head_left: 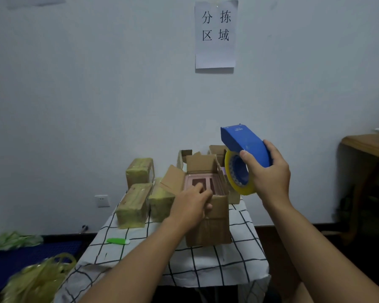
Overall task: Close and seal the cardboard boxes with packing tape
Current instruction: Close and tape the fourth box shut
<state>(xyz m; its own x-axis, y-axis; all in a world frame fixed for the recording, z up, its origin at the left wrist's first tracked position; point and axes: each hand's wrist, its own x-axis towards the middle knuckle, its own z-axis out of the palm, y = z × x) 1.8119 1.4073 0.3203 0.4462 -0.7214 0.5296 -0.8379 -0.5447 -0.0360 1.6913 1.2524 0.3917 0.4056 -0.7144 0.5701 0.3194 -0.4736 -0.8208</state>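
Note:
An open cardboard box [214, 224] stands on the checked tablecloth [206, 265], flaps up, with a pink insert [214, 184] inside. My left hand [190, 206] reaches over the box's near left rim, fingers curled at the near flap. My right hand [269, 171] grips a blue tape dispenser [243, 145] with a yellowish tape roll [239, 184], held in the air just right of the box. Three boxes wrapped in tape [134, 204] sit at the left of the table. More open boxes [217, 149] stand behind.
A green box cutter [118, 241] lies on the cloth left of the box. Crumpled used tape [37, 278] and a blue crate [31, 254] lie on the floor at left. A wooden table [368, 147] stands at right. A paper sign [216, 33] hangs on the wall.

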